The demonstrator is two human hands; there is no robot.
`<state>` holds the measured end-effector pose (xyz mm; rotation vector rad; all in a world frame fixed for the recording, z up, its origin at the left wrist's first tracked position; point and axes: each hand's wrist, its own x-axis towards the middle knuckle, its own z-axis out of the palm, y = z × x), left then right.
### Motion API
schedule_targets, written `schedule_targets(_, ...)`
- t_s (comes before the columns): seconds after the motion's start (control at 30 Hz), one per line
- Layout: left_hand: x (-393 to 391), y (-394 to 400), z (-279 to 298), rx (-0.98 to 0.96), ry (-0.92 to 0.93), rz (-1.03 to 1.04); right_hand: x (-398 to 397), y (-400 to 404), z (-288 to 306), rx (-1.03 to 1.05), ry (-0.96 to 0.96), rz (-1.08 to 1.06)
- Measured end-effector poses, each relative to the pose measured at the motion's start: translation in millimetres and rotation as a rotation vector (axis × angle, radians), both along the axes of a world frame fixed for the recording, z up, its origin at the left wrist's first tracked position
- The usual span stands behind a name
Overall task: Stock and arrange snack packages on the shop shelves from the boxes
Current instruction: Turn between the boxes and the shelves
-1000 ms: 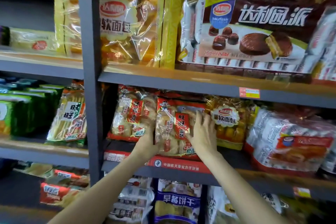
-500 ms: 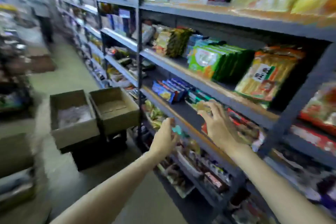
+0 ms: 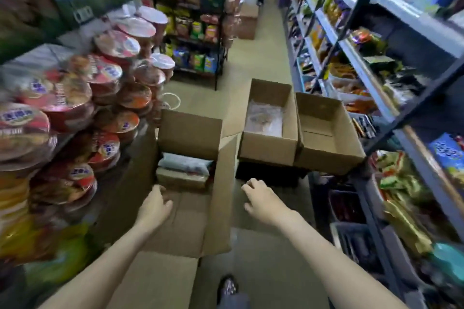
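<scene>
Snack packages lie in the open box just beyond my left hand, both hands loose-fingered and grasping nothing, my right hand beside its flap.

Open cardboard box on aisle floor, flaps spread, far flap upright; snack packages lie flat at far end, pale one stacked on tan one. Two smaller open boxes side by side, raised on dark base: left box holds clear wrapping, right box bare inside. Shop shelves along right, packed with packets.
</scene>
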<state>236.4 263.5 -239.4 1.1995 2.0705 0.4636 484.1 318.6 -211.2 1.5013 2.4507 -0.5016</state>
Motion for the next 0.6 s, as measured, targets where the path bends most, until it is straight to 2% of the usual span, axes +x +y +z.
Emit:
schedule_targets(0.13, -35, 35, -29, -0.032, 0.018, 0.031, -66, 65, -56, -0.107, -0.002, 0.079)
schedule_targets(0.3, -52, 129, -84, -0.049, 0.054, 0.033, -130, 163, -143, -0.159, 0.029, -0.003)
schedule_targets(0.37, -51, 163, -111, -0.084, 0.076, 0.036, -150, 197, -173, -0.166, -0.024, 0.018)
schedule_targets(0.47, -50, 191, -147, -0.18, 0.16, -0.012, -177, 233, -220, 0.045, -0.117, 0.011)
schedule_targets(0.53, -49, 197, -166, -0.214, 0.176, -0.051, -187, 243, -249, 0.004, -0.187, -0.035)
schedule_targets(0.6, -49, 194, -181, -0.252, 0.156, -0.054, -191, 248, -289, 0.029, -0.171, -0.041)
